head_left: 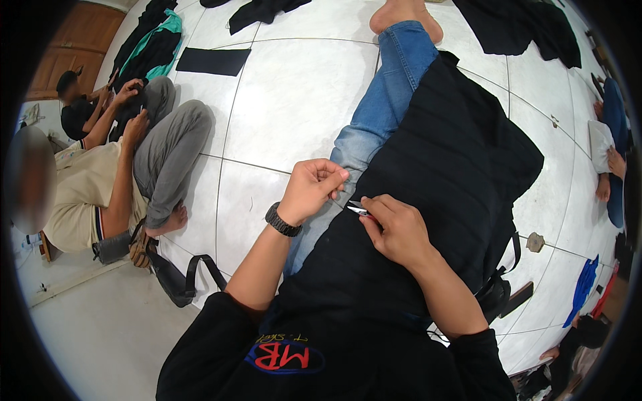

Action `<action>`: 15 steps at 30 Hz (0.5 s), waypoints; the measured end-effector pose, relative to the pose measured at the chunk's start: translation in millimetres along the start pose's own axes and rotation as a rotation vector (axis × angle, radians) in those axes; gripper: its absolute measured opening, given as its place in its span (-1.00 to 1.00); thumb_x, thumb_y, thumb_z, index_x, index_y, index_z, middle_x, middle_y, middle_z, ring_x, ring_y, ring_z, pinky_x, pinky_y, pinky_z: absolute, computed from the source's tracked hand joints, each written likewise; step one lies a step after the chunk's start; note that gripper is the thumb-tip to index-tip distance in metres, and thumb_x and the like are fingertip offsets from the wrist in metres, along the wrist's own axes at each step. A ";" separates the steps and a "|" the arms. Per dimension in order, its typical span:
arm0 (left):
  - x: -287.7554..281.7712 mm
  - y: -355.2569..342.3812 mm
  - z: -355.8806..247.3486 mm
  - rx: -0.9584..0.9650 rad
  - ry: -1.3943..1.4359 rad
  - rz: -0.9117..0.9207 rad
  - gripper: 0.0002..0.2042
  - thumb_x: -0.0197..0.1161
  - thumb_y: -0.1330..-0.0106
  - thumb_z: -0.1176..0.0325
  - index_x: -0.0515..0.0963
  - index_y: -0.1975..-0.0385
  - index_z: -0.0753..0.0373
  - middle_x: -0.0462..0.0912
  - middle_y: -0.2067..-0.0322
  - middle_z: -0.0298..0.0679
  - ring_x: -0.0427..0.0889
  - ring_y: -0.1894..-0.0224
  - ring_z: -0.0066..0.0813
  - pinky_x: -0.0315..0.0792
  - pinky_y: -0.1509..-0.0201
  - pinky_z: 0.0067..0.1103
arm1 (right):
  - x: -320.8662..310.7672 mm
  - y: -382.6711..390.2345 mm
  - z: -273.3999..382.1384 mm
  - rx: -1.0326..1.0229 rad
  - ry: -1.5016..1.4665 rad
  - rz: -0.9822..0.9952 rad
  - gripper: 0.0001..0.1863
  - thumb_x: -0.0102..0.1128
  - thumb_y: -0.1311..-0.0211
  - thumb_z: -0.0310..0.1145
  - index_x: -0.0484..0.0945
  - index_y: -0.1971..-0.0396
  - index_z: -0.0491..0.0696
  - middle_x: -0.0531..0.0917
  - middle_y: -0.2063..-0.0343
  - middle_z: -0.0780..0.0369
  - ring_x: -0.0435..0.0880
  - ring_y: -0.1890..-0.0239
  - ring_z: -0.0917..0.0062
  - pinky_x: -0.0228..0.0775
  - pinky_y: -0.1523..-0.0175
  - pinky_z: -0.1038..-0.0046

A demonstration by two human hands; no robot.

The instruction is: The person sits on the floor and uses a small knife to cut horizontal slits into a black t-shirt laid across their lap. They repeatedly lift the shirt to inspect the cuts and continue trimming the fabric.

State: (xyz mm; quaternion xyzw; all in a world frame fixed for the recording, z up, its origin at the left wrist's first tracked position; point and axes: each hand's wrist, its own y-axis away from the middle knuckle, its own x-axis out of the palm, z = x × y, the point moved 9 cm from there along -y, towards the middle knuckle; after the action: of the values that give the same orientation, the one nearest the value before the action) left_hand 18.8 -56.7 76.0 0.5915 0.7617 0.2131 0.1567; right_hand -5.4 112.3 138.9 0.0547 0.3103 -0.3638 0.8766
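Note:
A large piece of black fabric (455, 147) lies across my lap and over one leg in blue jeans (394, 87). My right hand (401, 230) rests on the fabric near its left edge, closed around small thread snips (357, 210) with pale metal blades pointing left. Just to the left, above the jeans, my left hand (309, 190) is closed in a pinch, thumb against forefinger. Whatever sits between those fingertips is too small to make out. A dark watch (282, 220) circles my left wrist. The two hands are close together but apart.
On the left a co-worker in grey trousers (170, 147) sits with dark cloth in hand. Black cloth pieces (214, 61) lie on the white tiled floor. A black bag (174, 274) is at lower left, another (493, 294) by my right side. More people sit at far right.

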 end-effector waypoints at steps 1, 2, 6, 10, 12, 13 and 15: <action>0.4 0.2 -0.5 -0.005 -0.006 0.006 -0.86 0.37 -0.34 0.35 0.62 0.32 0.30 0.65 0.54 -0.35 0.51 0.58 -0.75 0.29 0.55 -0.80 | 1.3 0.0 1.7 -0.014 0.004 0.005 -0.74 0.32 -0.18 -0.42 0.62 0.12 -0.11 0.61 0.37 0.23 0.68 0.35 0.33 0.55 0.31 0.30; 0.1 0.4 -0.7 -0.006 0.008 0.003 -0.86 0.37 -0.34 0.36 0.62 0.32 0.30 0.64 0.54 -0.36 0.51 0.59 -0.75 0.30 0.56 -0.79 | 2.7 -0.5 3.9 -0.027 0.009 0.008 -0.75 0.32 -0.18 -0.42 0.62 0.14 -0.12 0.60 0.37 0.23 0.68 0.36 0.33 0.55 0.31 0.30; -1.5 0.5 -0.5 -0.008 0.039 0.001 -0.88 0.37 -0.34 0.38 0.62 0.32 0.29 0.64 0.55 -0.36 0.51 0.60 -0.75 0.31 0.56 -0.79 | 6.5 -4.0 13.5 -0.076 0.050 0.049 -0.78 0.31 -0.19 -0.41 0.62 0.17 -0.13 0.60 0.39 0.23 0.69 0.37 0.34 0.55 0.33 0.31; 1.2 0.4 -3.0 -0.015 0.038 0.003 -0.88 0.37 -0.33 0.39 0.62 0.32 0.30 0.64 0.55 -0.36 0.51 0.59 -0.76 0.31 0.56 -0.79 | 14.5 -2.7 13.2 -0.116 0.096 0.065 -0.78 0.31 -0.19 -0.40 0.62 0.19 -0.13 0.60 0.41 0.23 0.69 0.38 0.36 0.54 0.34 0.32; 0.3 0.1 -3.4 -0.014 0.043 -0.004 -0.88 0.37 -0.34 0.39 0.62 0.32 0.30 0.64 0.55 -0.36 0.51 0.58 -0.76 0.31 0.55 -0.79 | 16.7 -3.0 13.8 -0.150 0.085 0.065 -0.77 0.32 -0.18 -0.39 0.62 0.18 -0.13 0.60 0.41 0.23 0.69 0.38 0.36 0.53 0.34 0.33; -0.1 0.0 -3.6 -0.014 0.045 -0.007 -0.88 0.36 -0.34 0.39 0.62 0.32 0.30 0.64 0.55 -0.36 0.51 0.58 -0.76 0.31 0.54 -0.80 | 11.9 -2.5 12.5 -0.118 0.079 0.030 -0.77 0.33 -0.17 -0.39 0.63 0.18 -0.13 0.61 0.40 0.22 0.69 0.38 0.36 0.54 0.34 0.34; 0.3 0.7 -4.6 -0.024 0.059 -0.018 -0.88 0.36 -0.34 0.39 0.62 0.32 0.31 0.64 0.55 -0.36 0.51 0.58 -0.76 0.31 0.54 -0.80 | -1.1 -3.8 12.4 -0.063 0.068 -0.042 -0.75 0.34 -0.17 -0.40 0.63 0.17 -0.15 0.62 0.39 0.22 0.69 0.39 0.36 0.54 0.33 0.35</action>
State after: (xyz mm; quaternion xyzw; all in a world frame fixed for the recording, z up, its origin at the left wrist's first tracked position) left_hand 17.1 -56.9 80.3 0.5760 0.7687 0.2383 0.1432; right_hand -2.4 106.2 150.0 0.0330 0.3522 -0.3701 0.8590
